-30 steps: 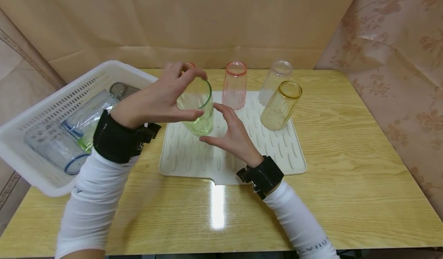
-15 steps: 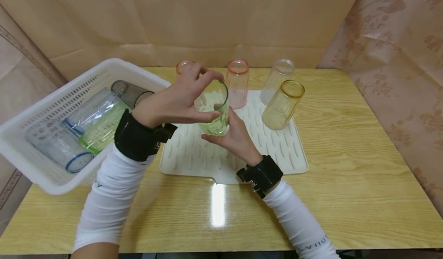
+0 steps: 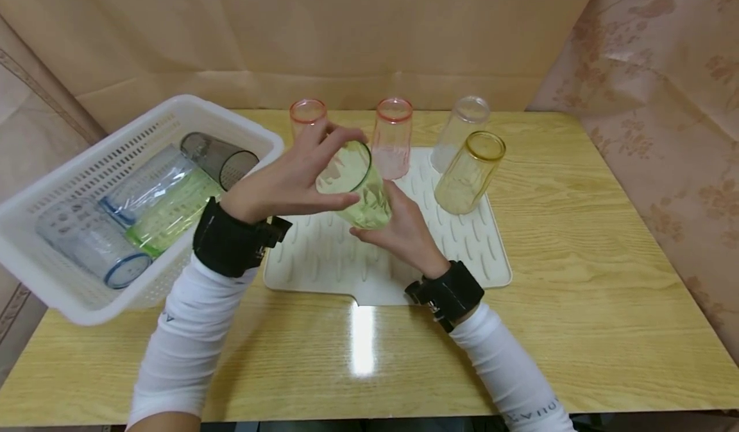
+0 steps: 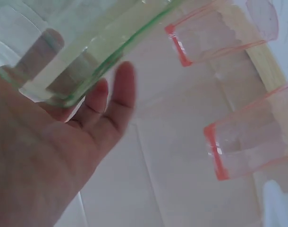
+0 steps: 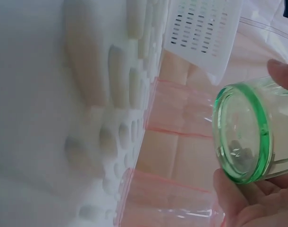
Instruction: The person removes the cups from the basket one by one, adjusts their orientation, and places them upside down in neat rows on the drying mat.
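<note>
Above the white ridged drying mat (image 3: pixel 312 259), a clear green drinking glass (image 3: pixel 369 207) is held tilted between both hands. My left hand (image 3: pixel 283 178) grips it near the mouth, thumb in front and fingers over the far side. Lower down, my right hand (image 3: pixel 407 226) holds the side near the base, which shows as a thick green ring in the right wrist view. Just behind the hands stand two pink glasses, one at left (image 3: pixel 308 112) partly hidden by the left hand, the other (image 3: pixel 394 140) on the mat's back part.
A clear glass (image 3: pixel 464 120) and a yellow glass (image 3: pixel 469 175) stand upside down at the mat's right. On the left, a white plastic basket (image 3: pixel 271 140) holds several glasses lying down, among them a green one (image 3: pixel 173 210) and a grey one (image 3: pixel 216 156).
The left hand has carried the green glass rightward from beside the basket. The right hand, earlier spread beside the glass, now holds its lower part. The glass's base has tilted to the right.
</note>
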The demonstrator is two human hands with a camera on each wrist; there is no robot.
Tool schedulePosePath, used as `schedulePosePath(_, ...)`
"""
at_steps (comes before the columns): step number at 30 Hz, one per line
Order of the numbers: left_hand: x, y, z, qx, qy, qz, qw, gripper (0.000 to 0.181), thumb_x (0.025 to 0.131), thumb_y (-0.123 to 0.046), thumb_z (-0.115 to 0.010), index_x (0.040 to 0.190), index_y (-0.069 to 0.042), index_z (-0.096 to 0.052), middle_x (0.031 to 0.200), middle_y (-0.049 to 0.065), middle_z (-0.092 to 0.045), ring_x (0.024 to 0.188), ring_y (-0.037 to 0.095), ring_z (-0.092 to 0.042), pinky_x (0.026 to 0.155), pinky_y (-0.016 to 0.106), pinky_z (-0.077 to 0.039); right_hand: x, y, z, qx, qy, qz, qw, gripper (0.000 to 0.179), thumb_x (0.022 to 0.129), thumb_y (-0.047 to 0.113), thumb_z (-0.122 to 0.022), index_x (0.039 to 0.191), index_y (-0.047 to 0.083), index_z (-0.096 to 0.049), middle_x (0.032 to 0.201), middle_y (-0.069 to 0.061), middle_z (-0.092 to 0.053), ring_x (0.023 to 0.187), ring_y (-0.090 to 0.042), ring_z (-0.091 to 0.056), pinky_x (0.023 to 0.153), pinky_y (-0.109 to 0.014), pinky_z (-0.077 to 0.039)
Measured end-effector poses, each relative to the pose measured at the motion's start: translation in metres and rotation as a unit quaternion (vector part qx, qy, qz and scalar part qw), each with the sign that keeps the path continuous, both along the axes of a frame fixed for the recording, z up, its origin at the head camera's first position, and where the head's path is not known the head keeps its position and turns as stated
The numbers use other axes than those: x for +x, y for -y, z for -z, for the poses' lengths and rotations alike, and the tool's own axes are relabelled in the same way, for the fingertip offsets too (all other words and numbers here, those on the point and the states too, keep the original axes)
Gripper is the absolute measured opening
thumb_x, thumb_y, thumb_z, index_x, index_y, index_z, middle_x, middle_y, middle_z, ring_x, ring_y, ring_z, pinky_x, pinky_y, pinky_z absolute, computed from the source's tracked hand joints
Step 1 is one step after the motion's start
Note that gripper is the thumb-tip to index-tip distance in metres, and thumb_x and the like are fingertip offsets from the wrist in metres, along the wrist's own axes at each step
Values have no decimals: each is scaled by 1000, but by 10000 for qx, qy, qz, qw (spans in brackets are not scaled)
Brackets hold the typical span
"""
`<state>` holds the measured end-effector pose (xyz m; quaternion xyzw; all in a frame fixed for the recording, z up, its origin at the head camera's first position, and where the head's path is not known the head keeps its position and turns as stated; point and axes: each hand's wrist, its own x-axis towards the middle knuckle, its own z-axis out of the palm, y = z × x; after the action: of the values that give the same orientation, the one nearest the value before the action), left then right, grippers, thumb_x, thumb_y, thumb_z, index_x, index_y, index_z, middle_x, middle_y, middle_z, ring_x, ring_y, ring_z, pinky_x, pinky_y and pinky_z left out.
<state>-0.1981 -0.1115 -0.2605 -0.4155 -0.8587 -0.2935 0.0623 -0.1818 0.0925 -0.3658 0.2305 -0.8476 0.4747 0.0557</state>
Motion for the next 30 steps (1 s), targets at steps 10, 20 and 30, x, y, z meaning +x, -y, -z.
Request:
schedulePosePath(10, 2, 0, 12, 131, 479, -117, 9987, 86, 72, -48, -71, 142, -29, -25, 134, 8, -33, 119, 22, -39, 95, 49, -39, 0, -11, 3, 650, 50, 444, 9969, 77, 62, 25, -81, 126, 3, -44, 113, -13, -58, 97, -24, -54, 81, -45, -48)
schedulePosePath(20, -5, -9, 29, 13, 446, 54, 9990, 77, 73, -49, -70, 137, -23, -35, 130, 9, -40, 113, 21, -43, 82, 42, -49, 2, -11, 4, 859, 106, 442, 9953, 78, 63, 24, -82, 128, 3, -43, 116, -15, -56, 97, -24, -54, 81, -45, -48)
schedulePosePath(30, -6, -8, 34, 167, 490, 130, 9986, 61, 76, -40, -71, 126, -17, -44, 120, 6, -44, 106, 21, -46, 72, 35, -52, 7, -13, 2, 826, 184, 411, 9956, 79, 64, 25, -81, 129, 5, -42, 119, -13, -53, 102, -23, -52, 85, -46, -46)
